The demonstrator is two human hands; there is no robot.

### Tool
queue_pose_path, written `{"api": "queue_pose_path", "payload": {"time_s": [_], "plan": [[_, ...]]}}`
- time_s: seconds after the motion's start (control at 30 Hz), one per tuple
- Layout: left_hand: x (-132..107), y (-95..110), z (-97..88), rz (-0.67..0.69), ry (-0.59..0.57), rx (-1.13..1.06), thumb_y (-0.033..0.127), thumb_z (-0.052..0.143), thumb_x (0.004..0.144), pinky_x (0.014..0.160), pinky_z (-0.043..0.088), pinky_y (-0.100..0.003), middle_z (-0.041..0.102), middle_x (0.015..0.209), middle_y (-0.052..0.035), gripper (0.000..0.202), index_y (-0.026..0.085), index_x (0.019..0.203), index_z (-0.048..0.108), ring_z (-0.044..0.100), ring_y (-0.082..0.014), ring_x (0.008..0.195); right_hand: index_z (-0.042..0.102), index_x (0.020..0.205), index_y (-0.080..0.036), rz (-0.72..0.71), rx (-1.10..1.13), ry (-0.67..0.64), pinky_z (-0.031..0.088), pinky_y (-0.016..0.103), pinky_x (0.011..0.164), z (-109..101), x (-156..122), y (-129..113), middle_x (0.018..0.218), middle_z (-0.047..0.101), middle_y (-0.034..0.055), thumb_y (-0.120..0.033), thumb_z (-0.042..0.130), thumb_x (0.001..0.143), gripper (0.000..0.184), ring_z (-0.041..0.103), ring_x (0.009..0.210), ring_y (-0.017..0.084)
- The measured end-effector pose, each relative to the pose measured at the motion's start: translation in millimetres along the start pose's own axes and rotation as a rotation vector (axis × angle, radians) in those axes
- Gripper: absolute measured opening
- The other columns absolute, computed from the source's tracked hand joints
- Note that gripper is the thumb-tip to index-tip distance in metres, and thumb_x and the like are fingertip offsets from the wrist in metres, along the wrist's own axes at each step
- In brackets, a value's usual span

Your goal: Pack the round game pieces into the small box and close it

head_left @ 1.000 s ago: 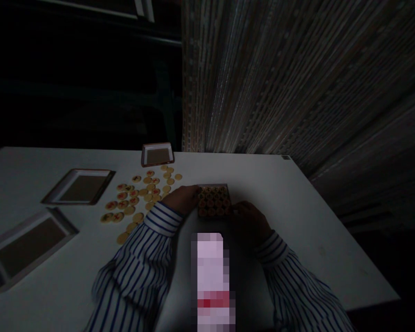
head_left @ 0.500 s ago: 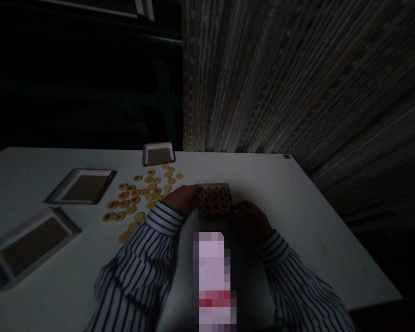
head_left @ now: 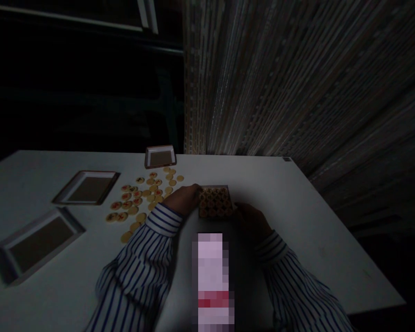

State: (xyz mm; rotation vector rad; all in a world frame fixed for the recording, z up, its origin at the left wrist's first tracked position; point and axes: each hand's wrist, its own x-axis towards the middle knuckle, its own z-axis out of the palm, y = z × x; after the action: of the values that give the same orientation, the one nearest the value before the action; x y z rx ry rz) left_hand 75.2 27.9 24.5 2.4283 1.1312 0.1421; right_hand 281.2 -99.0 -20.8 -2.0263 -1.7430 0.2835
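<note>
A small open box (head_left: pixel 223 186) stands on the table before me, filled with rows of round wooden xiangqi pieces (head_left: pixel 214 203) with dark characters on their tops. My left hand (head_left: pixel 184 199) grips the left wall of this box, its fingers at the upper left corner. On the opposite side my right hand (head_left: pixel 251 219) is curled with its fingertips at the box's right edge; deep shadow hides part of them. Loose xiangqi pieces (head_left: pixel 137 201) lie scattered left of my left hand, some showing red or black characters and others plain.
Three shallow trays or lids rest on the white table (head_left: pixel 297 258): a small one (head_left: pixel 160 166) at the back, a larger one (head_left: pixel 76 202) at left, and another (head_left: pixel 38 230) nearer me. A striped curtain (head_left: pixel 263 83) hangs behind. A blurred patch (head_left: pixel 212 276) covers the near middle.
My view has shifted slightly, so the table and trays sit a little lower and farther right. Both hands stay at the box's sides, and the pieces look unchanged.
</note>
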Motion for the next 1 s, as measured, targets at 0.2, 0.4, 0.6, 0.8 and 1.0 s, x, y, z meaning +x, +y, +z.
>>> {"api": "queue_pose_path", "payload": {"time_s": [0.2,0.4,0.6,0.8,1.0], "plan": [[-13,7,4.9,0.024,0.067,-0.100,0.024,0.043,0.081,0.078,0.045,-0.029,0.065,0.100,-0.0086,0.032,0.017,0.111,0.050,0.061,-0.0188,0.091,0.057,0.112,-0.012,-0.015,-0.026,-0.049,0.046,0.034,0.085,-1,-1,-4,0.109,0.062,0.0116,-0.024,0.037,0.084,0.036,0.058,0.098,0.020],[-33,10,19.1,0.014,0.119,-0.197,0.026,0.040,0.082,0.079,0.045,-0.032,0.064,0.103,-0.0100,0.034,0.016,0.114,0.048,0.060,-0.0204,0.094,0.055,0.113,-0.010,-0.014,-0.011,-0.073,0.044,0.033,0.086,-1,-2,-5,0.110,0.061,0.0126,-0.024,0.036,0.085,0.037,0.057,0.099,0.020],[-51,14,37.7,0.029,0.137,-0.341,0.030,0.040,0.083,0.083,0.045,-0.034,0.061,0.109,-0.0106,0.039,0.017,0.120,0.044,0.058,-0.0212,0.099,0.055,0.114,-0.014,-0.015,-0.010,-0.079,0.043,0.032,0.086,2,-1,-2,0.109,0.061,0.0105,-0.024,0.037,0.084,0.036,0.057,0.099,0.019],[-56,16,44.3,0.001,0.172,-0.409,0.031,0.042,0.082,0.085,0.045,-0.036,0.061,0.110,-0.0103,0.041,0.018,0.121,0.043,0.057,-0.0218,0.101,0.057,0.112,-0.014,-0.038,-0.019,-0.087,0.043,0.032,0.085,2,0,-2,0.109,0.062,0.0107,-0.024,0.036,0.084,0.036,0.057,0.098,0.019],[-55,16,47.6,0.018,0.203,-0.402,0.033,0.041,0.083,0.083,0.045,-0.034,0.061,0.110,-0.0108,0.039,0.017,0.119,0.046,0.058,-0.0207,0.099,0.056,0.113,-0.016,-0.059,0.001,-0.070,0.044,0.031,0.085,1,0,-2,0.107,0.062,0.0097,-0.024,0.037,0.084,0.036,0.058,0.098,0.018]]}}
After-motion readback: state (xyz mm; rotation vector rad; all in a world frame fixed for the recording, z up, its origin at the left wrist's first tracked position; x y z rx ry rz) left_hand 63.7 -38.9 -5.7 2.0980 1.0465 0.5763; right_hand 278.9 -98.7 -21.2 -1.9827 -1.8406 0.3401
